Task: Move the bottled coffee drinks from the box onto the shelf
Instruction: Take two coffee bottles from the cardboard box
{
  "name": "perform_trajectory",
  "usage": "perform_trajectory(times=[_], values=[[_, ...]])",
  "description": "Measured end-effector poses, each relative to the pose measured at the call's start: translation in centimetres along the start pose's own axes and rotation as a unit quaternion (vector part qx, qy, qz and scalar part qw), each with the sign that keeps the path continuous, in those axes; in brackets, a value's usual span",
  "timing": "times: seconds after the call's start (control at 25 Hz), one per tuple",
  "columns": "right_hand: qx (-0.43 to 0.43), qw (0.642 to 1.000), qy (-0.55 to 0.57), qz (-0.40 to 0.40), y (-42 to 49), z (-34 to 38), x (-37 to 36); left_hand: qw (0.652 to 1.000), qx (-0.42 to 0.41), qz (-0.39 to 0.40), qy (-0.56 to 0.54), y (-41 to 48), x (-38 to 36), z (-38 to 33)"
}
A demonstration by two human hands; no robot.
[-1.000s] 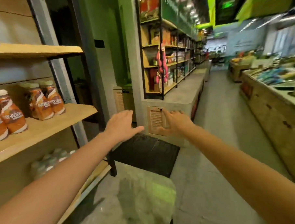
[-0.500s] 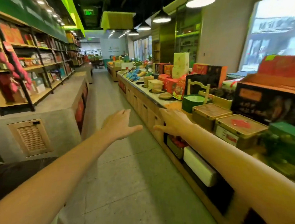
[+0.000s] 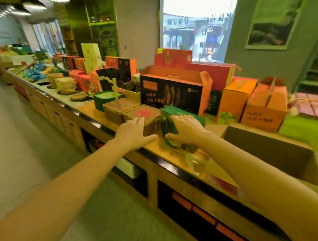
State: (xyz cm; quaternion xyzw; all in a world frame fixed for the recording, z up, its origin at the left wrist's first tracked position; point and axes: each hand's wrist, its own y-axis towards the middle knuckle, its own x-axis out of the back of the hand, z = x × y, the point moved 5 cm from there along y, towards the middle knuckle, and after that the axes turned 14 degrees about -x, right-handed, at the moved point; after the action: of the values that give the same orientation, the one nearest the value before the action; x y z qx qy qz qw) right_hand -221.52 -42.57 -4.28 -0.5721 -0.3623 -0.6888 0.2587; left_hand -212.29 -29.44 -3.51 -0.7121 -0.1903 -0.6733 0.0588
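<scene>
Cardboard box [image 3: 269,152] is off to your right, open-topped, standing at the near edge of the wooden surface [image 3: 161,151] and partly behind your right forearm. Its inside walls are plain brown and dark, and what it holds can't be made out from here.

Ahead of you the surface is crowded. Two square brown tins [image 3: 120,105] sit side by side, the nearer one with a red label. A green carton [image 3: 183,112] is just right of them, and a big black-and-orange gift box [image 3: 171,92] stands behind those. Orange cartons [image 3: 263,112] stand further right, behind the cardboard box.

Your left hand [image 3: 135,133] is flat and spread, palm down, holding nothing, in front of the labelled tin. Your right hand [image 3: 186,132] is just as relaxed, fingers straight, empty, in front of the green carton; whether it touches the carton is unclear. Something clear and blurred lies beneath your right forearm.
</scene>
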Motion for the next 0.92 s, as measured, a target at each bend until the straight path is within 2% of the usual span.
perform_trajectory(times=[0.2,0.44,0.56,0.76,0.92], values=[[-0.125,0.992,-0.015,-0.002,-2.4,-15.3,0.1,0.994,-0.113,0.003,-0.007,8.7,-4.9,-12.7],[-0.213,0.976,-0.029,0.020,-2.4,-28.4,-2.0,0.985,-0.170,0.008,-0.034,17.9,-11.3,-22.6],[-0.224,0.973,-0.043,0.044,-0.7,-33.1,-3.6,0.985,-0.172,0.005,-0.029,23.0,-13.6,-24.1],[-0.207,0.975,-0.034,0.078,2.8,-38.2,-6.5,0.987,-0.155,0.045,0.001,28.4,-17.4,-26.3],[-0.147,0.984,-0.016,0.098,6.6,-40.8,-9.0,0.996,-0.070,0.044,-0.018,31.1,-19.9,-26.3]])
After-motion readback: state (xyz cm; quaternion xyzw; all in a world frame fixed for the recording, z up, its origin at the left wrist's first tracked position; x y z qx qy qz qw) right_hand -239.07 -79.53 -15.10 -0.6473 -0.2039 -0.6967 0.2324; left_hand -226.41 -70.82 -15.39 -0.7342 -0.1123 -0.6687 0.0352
